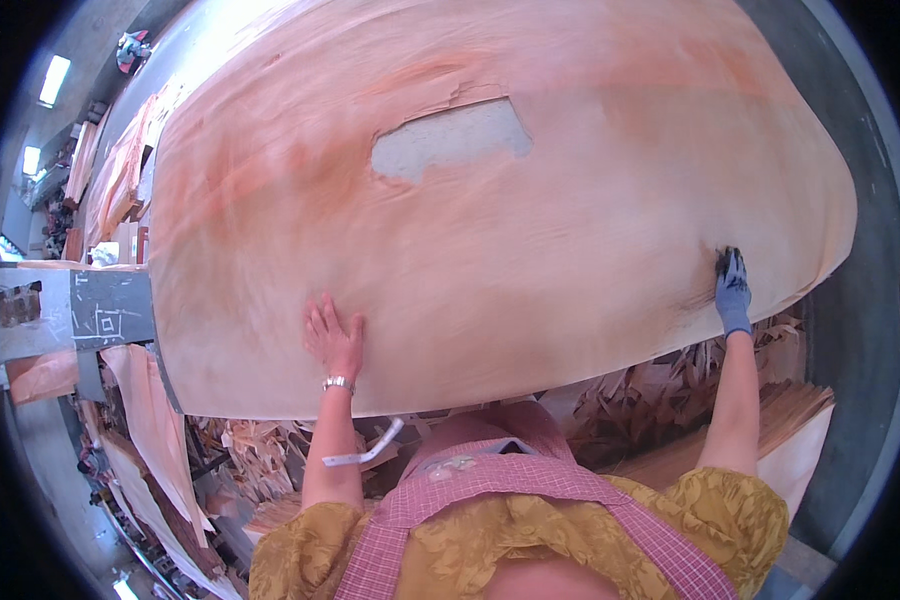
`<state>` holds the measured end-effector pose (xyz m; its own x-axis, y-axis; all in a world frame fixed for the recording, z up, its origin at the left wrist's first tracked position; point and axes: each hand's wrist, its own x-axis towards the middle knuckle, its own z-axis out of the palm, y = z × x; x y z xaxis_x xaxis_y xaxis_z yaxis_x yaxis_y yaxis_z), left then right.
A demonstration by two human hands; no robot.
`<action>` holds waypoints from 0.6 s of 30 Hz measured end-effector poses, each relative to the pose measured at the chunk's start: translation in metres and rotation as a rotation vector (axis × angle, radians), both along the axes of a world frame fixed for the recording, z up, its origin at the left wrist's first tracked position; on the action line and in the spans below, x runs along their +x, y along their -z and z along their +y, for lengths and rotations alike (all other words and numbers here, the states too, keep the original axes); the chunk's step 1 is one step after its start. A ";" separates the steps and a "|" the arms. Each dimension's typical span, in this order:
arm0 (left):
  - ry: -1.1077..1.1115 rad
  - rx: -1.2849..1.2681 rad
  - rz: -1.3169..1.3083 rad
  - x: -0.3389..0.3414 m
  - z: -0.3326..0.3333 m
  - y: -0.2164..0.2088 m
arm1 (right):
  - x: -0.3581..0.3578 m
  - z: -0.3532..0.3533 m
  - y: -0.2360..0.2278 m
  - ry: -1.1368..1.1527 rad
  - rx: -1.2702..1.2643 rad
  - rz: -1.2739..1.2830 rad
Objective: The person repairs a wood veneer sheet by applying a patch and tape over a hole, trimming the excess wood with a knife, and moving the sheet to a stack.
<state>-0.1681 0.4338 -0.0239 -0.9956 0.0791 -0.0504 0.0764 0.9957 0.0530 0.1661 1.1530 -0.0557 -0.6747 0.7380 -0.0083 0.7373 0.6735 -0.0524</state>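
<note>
Wood scraps (670, 390) under veneer sheet (530, 230)

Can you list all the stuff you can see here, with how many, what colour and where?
wood veneer sheet: one, pale pinkish orange, fills the middle, both hands on it
hole in the sheet: one, grey showing through, upper middle
grey table edge: one, grey with chalk marks, left
veneer scraps: many, light brown, piled below the sheet's near edge
hanging veneer strips: a few, pinkish, lower left
ceiling lights: a few, white, far left
wristwatch: one, silvery, left wrist
checked apron: one, pink, bottom middle
left hand: one, bare, flat on the sheet
right hand: one, blue-grey glove, pressing the sheet's right part
</note>
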 end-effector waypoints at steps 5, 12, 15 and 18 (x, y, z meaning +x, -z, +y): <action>-0.012 -0.003 -0.029 0.056 -0.043 -0.001 | 0.039 -0.050 -0.007 0.074 -0.019 -0.108; -0.094 0.013 0.033 -0.001 -0.057 0.009 | 0.003 -0.046 -0.019 0.015 0.126 0.014; -0.062 -0.054 0.044 0.007 -0.057 0.011 | 0.002 -0.046 -0.015 0.021 0.003 0.060; -0.051 -0.041 0.028 0.028 -0.059 0.006 | 0.031 -0.049 -0.005 0.031 0.026 -0.019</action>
<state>-0.1397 0.3751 -0.0300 -0.9994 0.0263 -0.0242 0.0260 0.9996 0.0109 0.1969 1.1044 -0.0509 -0.6511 0.7590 -0.0013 0.7589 0.6509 -0.0214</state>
